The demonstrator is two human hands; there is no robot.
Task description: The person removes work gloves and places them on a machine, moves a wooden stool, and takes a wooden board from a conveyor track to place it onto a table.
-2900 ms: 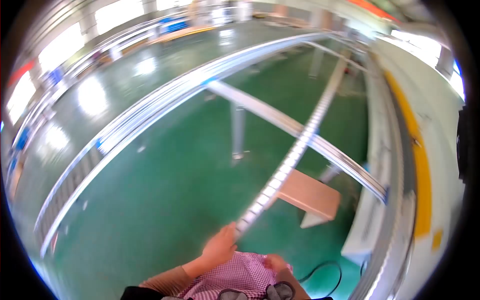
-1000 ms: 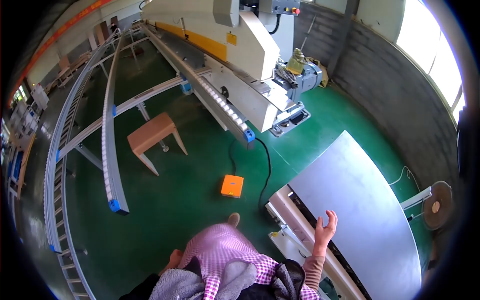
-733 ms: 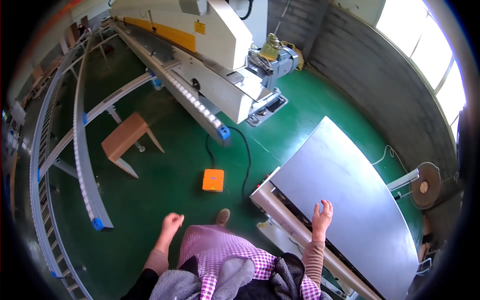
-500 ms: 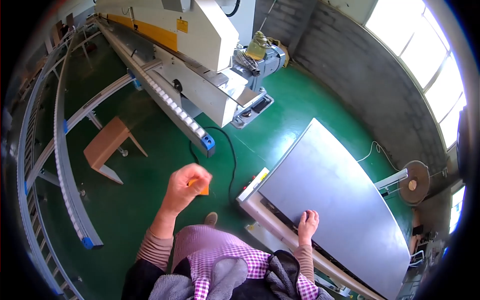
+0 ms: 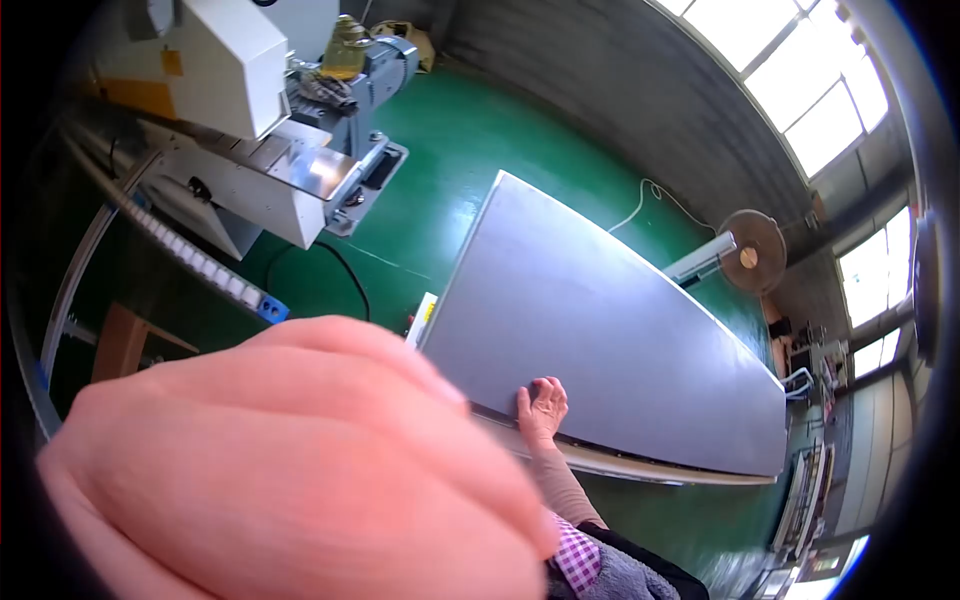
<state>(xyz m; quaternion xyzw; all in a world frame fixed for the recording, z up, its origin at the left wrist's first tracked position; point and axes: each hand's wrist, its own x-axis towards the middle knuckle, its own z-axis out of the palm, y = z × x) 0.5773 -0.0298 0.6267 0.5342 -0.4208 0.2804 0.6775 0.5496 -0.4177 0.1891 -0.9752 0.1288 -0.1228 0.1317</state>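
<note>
Close to the camera, my left hand (image 5: 300,450) fills the lower left of the view, its fingers curled in. Whatever it may hold is hidden by the back of the hand. My right hand (image 5: 545,410) rests at the near edge of a large, smooth grey panel (image 5: 600,320), with its fingers bent. A small dark patch shows between thumb and fingers there; I cannot tell whether it is an object or shadow. The panel lies flat on a pale-edged support.
A white and yellow machine (image 5: 230,70) with a motor (image 5: 390,75) stands at upper left. Below it runs a roller rail (image 5: 215,270) with a blue end cap. A round fan (image 5: 752,252) is beyond the panel, near the wall. A black cable (image 5: 350,275) lies on the green floor.
My left hand has risen from beside the panel to right before the camera. The view has turned right. My right hand stays at the panel's near edge.
</note>
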